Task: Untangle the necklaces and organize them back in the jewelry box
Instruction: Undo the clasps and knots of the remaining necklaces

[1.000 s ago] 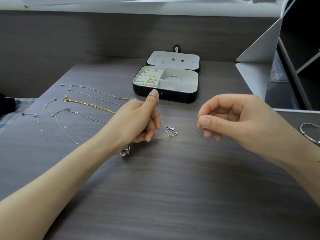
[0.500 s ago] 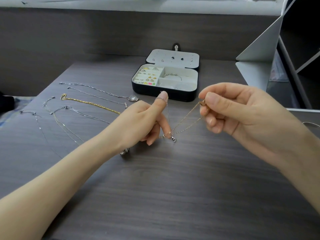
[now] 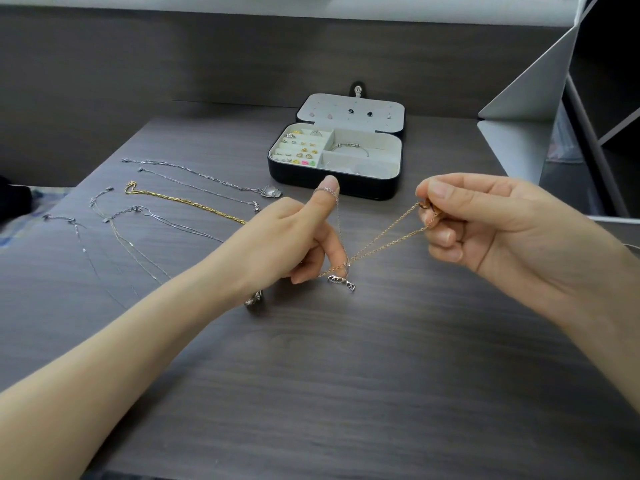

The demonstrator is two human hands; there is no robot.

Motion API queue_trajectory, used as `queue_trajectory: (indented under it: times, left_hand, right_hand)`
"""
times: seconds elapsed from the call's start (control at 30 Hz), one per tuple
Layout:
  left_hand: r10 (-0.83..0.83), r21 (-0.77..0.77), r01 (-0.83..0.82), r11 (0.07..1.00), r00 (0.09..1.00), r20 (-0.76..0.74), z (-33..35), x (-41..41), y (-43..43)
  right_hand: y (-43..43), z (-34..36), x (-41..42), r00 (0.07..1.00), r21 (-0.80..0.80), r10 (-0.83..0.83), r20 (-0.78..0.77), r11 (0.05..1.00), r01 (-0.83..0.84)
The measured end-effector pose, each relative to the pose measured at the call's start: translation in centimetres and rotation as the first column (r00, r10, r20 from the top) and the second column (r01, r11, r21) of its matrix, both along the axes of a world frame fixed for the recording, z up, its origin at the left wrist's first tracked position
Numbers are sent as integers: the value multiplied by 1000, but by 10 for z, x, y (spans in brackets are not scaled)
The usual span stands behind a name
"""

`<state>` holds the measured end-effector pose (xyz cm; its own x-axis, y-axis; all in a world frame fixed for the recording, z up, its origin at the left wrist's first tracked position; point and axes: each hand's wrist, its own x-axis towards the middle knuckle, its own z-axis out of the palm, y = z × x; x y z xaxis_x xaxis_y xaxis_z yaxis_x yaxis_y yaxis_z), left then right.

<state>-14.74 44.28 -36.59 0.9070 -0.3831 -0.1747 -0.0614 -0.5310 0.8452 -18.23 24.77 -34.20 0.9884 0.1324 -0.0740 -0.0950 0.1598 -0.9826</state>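
— Two chains are held before the jewelry box (image 3: 332,184); how will they handle?
— Light, limp, easily kinked, best taken near an end. The rose-gold chain (image 3: 384,237) is pinched there by the right hand (image 3: 485,223); the silver chain (image 3: 337,216) is looped over the thumb of the curled left hand (image 3: 287,244). One gold necklace (image 3: 187,202) and roughly five silver necklaces (image 3: 201,174) are laid aside.

I can read no words, numbers or brand marks anywhere before me. The jewelry box (image 3: 374,187) at twelve o'clock carries no legible label.

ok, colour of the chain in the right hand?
Rose-gold; the chain shows best in the head view.
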Motion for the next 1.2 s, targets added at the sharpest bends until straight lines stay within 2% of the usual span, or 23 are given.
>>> queue_trajectory:
  times: [0.33,0.53,0.67,0.77,0.87,1.0,1.1,1.2]
  left_hand:
    - [21,-64,-24,998,999,-48,2,1,0]
    - [-5,-300,-53,952,982,-190,7,1,2]
    - [-31,-369,-38,929,983,-179,10,-1,1]
    - [13,-349,-57,935,992,-128,11,-3,1]
    - [75,-238,-78,968,997,-20,11,-3,1]
    - [113,-171,-93,981,988,107,8,-5,1]
    - [141,-154,-120,981,981,134,5,-3,0]
    - [169,-123,-153,980,977,131,3,0,1]
  right_hand:
    - [-3,-3,4,1000,-24,-6,30,1000,7]
    - [-5,-1,5,1000,50,-4,16,999,3]
    - [-7,0,5,1000,44,-5,0,999,5]
    - [-6,-3,6,998,-71,-66,-1,995,66]
    - [-4,-11,7,987,-290,-137,79,944,154]
    - [-2,-22,10,969,-497,-137,207,838,224]
    - [-2,-30,13,947,-609,-83,312,748,266]
    - [-2,-38,17,915,-718,-23,402,613,330]
